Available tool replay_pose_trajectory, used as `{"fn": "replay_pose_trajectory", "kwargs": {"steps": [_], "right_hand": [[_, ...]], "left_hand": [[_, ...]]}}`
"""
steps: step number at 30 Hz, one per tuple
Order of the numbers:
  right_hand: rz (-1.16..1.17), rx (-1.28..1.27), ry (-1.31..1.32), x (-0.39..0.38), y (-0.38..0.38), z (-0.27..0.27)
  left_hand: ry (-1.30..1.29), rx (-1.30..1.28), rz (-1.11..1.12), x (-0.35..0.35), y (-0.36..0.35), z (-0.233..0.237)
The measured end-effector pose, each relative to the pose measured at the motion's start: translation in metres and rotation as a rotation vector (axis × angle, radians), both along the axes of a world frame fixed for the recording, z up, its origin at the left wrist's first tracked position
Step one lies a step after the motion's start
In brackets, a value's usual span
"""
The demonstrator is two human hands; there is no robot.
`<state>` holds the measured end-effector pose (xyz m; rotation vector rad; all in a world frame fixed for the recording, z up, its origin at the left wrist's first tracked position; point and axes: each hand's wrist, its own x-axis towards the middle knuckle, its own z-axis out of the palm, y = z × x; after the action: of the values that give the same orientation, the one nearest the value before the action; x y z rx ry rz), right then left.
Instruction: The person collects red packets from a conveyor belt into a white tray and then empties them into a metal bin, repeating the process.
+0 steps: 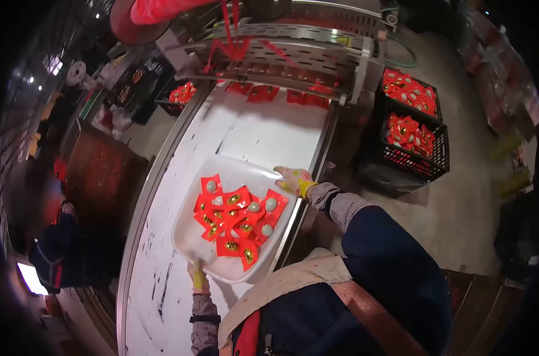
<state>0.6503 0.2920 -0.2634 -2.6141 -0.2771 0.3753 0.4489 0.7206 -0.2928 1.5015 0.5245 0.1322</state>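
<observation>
A white plastic tray [189, 240] rests on a white conveyor belt [153, 291] in front of me. Inside it lie several red packets [239, 216], some with gold print and some showing a pale, egg-shaped item through the film. My right hand [295, 180], in a yellow-and-white glove, grips the tray's far right corner. On the near left side, my left hand [197, 276] holds the rim, its fingers partly hidden by the tray edge.
A metal machine frame [281, 47] spans the far end of the belt, with red packets [262, 94] beneath it. Black crates [417, 157] of red packets stand on the floor at right. Another crate [177, 107] is beyond the belt's left rail. A person [56, 243] is at left.
</observation>
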Motion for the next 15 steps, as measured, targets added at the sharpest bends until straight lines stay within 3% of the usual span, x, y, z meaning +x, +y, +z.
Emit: {"fn": "replay_pose_trajectory", "kwargs": {"steps": [3,4,5,6,7,8,10,12,15], "right_hand": [[-0.152,0.155,-0.021,-0.002,-0.001,0.018],[-0.133,0.328,-0.22,-0.006,0.005,0.005],[-0.134,0.356,-0.217,-0.01,0.006,0.025],[-0.277,0.29,-0.256,-0.031,-0.025,0.044],[-0.313,0.178,-0.269,-0.054,-0.036,0.058],[-0.348,0.23,-0.236,-0.073,-0.048,0.069],[-0.477,0.309,-0.355,-0.112,-0.066,0.066],[-0.644,0.311,-0.412,-0.172,-0.089,0.071],[-0.944,0.222,-0.588,-0.276,-0.126,0.109]], "left_hand": [[-0.124,0.082,-0.011,0.02,0.015,0.014],[-0.1,0.118,0.032,0.006,0.027,0.024],[-0.122,0.362,0.016,-0.009,0.044,0.023],[-0.123,0.43,-0.098,0.039,0.037,0.032],[-0.262,0.529,-0.146,0.047,0.066,0.005],[-0.189,0.135,-0.186,0.065,0.045,0.042],[-0.269,0.033,-0.392,0.093,-0.004,0.091],[-0.214,0.149,-0.57,0.119,-0.034,0.103],[-0.36,0.304,-0.785,0.157,-0.116,0.109]]}}
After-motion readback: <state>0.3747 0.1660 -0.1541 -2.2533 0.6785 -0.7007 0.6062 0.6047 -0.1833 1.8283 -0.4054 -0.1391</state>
